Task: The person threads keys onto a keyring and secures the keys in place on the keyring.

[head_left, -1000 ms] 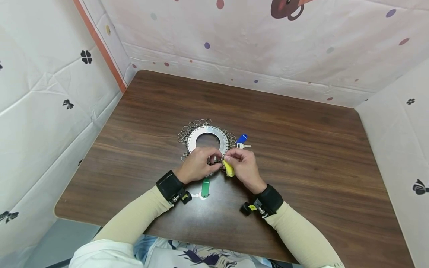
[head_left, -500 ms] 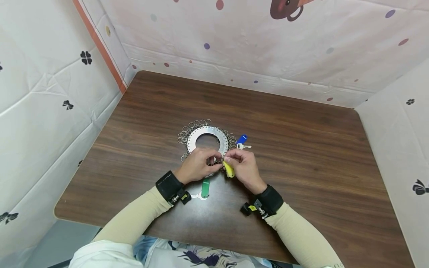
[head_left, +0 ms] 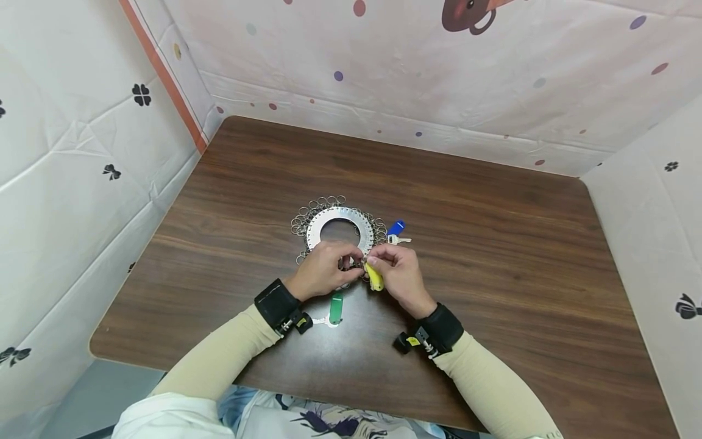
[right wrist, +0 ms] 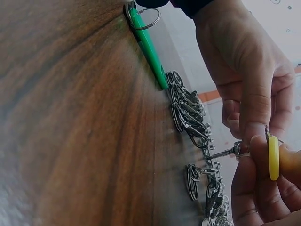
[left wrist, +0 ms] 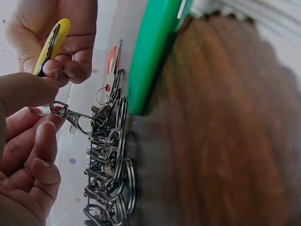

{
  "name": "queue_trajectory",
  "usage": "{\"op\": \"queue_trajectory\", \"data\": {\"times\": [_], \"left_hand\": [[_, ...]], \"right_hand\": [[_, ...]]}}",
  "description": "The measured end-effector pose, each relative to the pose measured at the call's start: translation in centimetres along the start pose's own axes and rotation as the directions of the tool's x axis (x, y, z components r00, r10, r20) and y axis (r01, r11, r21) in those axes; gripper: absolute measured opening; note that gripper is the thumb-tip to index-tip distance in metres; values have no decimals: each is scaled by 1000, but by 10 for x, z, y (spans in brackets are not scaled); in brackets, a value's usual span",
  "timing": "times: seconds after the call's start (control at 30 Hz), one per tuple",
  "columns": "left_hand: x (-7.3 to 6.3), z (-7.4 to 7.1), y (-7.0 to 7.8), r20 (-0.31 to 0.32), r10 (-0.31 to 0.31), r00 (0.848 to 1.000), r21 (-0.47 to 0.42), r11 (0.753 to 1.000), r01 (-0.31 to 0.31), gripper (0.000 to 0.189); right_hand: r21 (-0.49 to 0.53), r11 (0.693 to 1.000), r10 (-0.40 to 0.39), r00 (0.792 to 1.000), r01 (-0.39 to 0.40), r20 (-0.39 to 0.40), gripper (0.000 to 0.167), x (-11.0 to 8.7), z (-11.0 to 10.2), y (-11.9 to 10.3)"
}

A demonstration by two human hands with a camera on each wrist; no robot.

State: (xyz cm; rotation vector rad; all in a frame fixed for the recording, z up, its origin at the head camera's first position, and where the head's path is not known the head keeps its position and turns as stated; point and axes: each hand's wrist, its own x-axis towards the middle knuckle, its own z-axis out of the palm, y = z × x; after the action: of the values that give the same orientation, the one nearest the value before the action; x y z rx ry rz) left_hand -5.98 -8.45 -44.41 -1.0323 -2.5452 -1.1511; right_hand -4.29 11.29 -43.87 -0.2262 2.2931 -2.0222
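In the head view my left hand (head_left: 326, 269) and right hand (head_left: 404, 275) meet at the near right edge of a flat silver ring plate (head_left: 315, 230), hung with many small clasps and split rings. My right hand pinches a yellow key tag (head_left: 375, 277); the left wrist view shows a key (left wrist: 48, 51) lying along it. Between thumb and fingers, my left hand holds a split ring (left wrist: 39, 112). That ring is joined to a swivel clasp (left wrist: 71, 116), which reaches to the plate's row of clasps. The fingers partly hide where tag and ring come together.
A green key tag (head_left: 336, 308) with a key (head_left: 322, 320) lies on the brown table (head_left: 493, 292) in front of the plate. To its right are a blue tag (head_left: 396, 228) and key (head_left: 400, 240). A red tag (left wrist: 111, 60) shows behind the clasps. Patterned sheets (head_left: 384, 67) surround the table.
Almost nothing moves. Both hands stay at the same spot on the plate's edge, with only a slight shift of the yellow tag in the right hand.
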Motion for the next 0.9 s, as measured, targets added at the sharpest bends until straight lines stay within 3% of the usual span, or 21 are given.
{"op": "queue_trajectory", "data": {"times": [0.27,0.9], "left_hand": [[0,-1,0,9,19,1000,11,1000,-19,22],[2,-2,1,29,-4,1000,21,1000,3,23]], "right_hand": [[-12,1000,-6,1000,6,-3,6,0,1,-2],[19,1000,3,1000,-4,9,8,0,1,-2]]}}
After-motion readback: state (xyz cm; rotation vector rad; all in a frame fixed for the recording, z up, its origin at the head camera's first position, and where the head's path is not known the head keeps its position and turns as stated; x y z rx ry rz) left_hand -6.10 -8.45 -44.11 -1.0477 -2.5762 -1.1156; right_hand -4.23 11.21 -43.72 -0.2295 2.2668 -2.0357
